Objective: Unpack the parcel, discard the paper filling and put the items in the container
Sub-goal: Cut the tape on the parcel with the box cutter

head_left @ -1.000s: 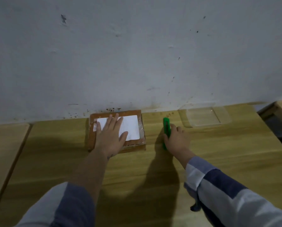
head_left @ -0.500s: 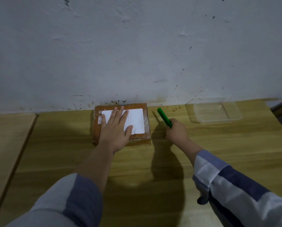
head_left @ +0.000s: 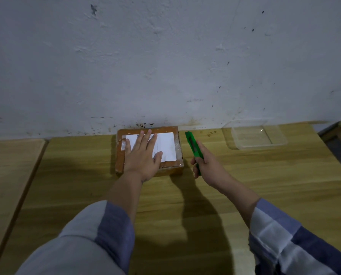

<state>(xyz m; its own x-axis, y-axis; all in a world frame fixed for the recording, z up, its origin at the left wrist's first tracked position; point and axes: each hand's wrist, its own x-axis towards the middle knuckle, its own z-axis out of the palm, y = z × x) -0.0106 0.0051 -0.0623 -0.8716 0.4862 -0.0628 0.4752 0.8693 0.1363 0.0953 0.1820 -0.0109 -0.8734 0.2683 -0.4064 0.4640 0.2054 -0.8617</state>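
Wooden table [head_left: 245,185], left hand [head_left: 142,157] flat on parcel [head_left: 169,143], right hand [head_left: 207,165] gripping green cutter [head_left: 192,143] beside it

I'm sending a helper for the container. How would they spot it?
On the wooden table, look along the white wall to the far right. The container is a shallow, clear plastic tray, right of the brown parcel and green cutter, the only see-through thing.

Left hand [head_left: 143,157] flat, fingers spread; right hand [head_left: 207,165] fisted
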